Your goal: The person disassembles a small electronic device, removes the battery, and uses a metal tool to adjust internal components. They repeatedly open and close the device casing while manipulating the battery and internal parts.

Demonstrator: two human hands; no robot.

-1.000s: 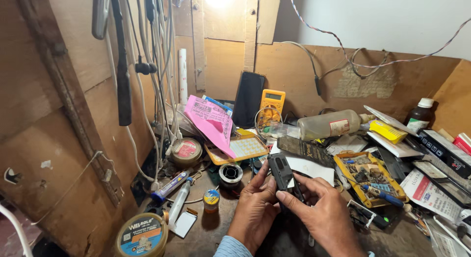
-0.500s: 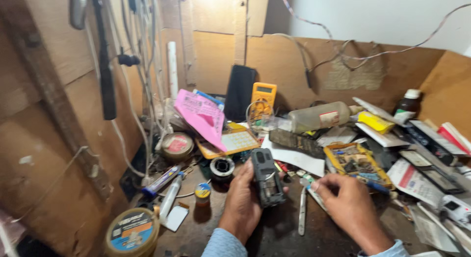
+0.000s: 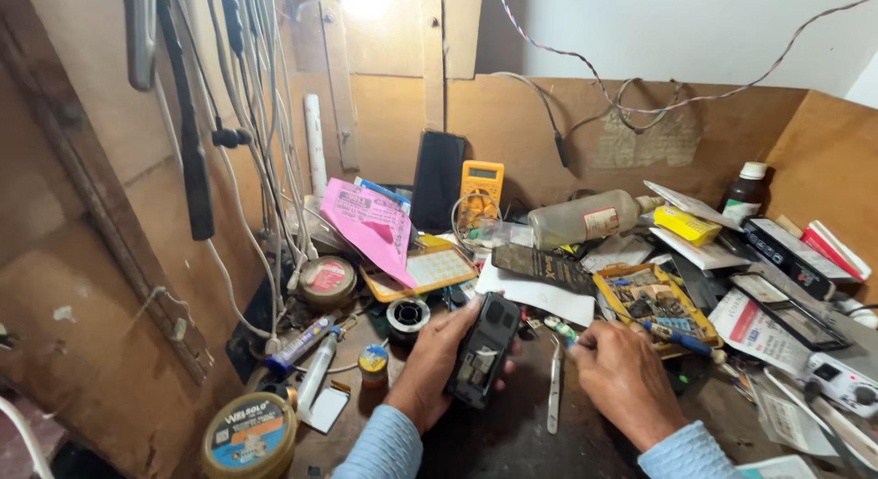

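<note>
Looking down from the head camera, a dark, cluttered workbench [image 3: 512,442] is filling the lower frame, boxed in by brown plywood walls [image 3: 82,287], with a white wall above at 1 o'clock and a lamp glaring at 12. White and black cables [image 3: 261,150] are hanging down the left wall at 10 o'clock. A yellow multimeter [image 3: 481,188] and a dark upright slab [image 3: 437,180] are leaning against the back board at 12. A plastic bottle [image 3: 585,218] is lying on its side at 1 o'clock, holding a pale liquid, and a brown bottle with a white cap [image 3: 744,192] is standing upright at 2. A yellow tray [image 3: 605,287] at 3 o'clock is holding small parts and a blue-handled tool. Round tins are sitting at 9 [image 3: 327,279] and 7 o'clock [image 3: 249,436], both lidded.

The left hand [image 3: 439,369] is gripping an opened black phone [image 3: 483,349] at centre, fingers wrapped around its edges. The right hand [image 3: 622,378], apart from the left, is pinching something small at its fingertips; what it is cannot be told. Tweezers [image 3: 553,387] are lying on the bench between the hands
</note>
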